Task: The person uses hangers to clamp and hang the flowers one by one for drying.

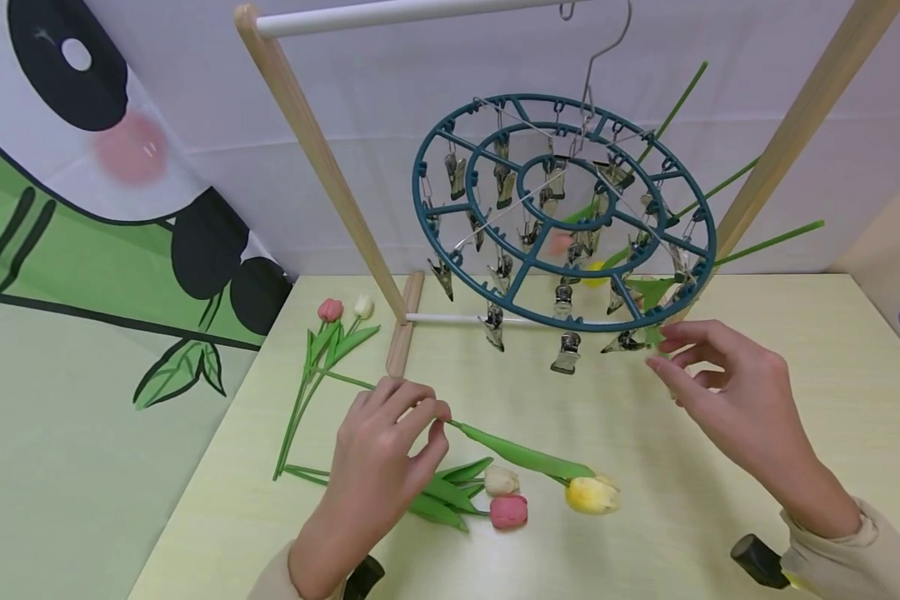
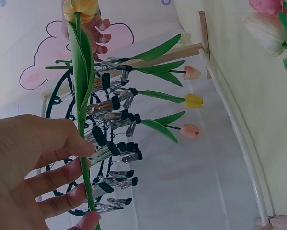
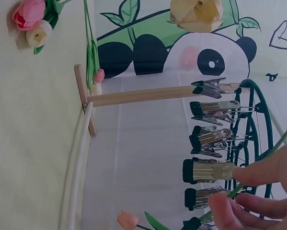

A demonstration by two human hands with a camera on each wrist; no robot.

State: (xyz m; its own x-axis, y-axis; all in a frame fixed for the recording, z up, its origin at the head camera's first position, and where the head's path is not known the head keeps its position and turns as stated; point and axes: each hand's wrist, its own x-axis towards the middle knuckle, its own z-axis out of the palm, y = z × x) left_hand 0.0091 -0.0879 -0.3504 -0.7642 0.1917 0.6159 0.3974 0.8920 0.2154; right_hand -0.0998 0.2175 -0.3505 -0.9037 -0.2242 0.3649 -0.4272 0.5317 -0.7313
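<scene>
My left hand pinches the green stem of a yellow tulip, which lies across the hand with its bloom to the right. In the left wrist view, this stem runs between thumb and fingers. At the right rim of the round blue-green clip hanger, my right hand has its thumb and forefinger apart beside a green leaf and a metal clip. Tulips, among them a yellow one and a peach one, hang bloom-down from the clips.
A wooden stand with a white top bar carries the hanger by a wire hook. Pink and white tulips lie at the table's left; another pink tulip and white tulip lie near the left hand.
</scene>
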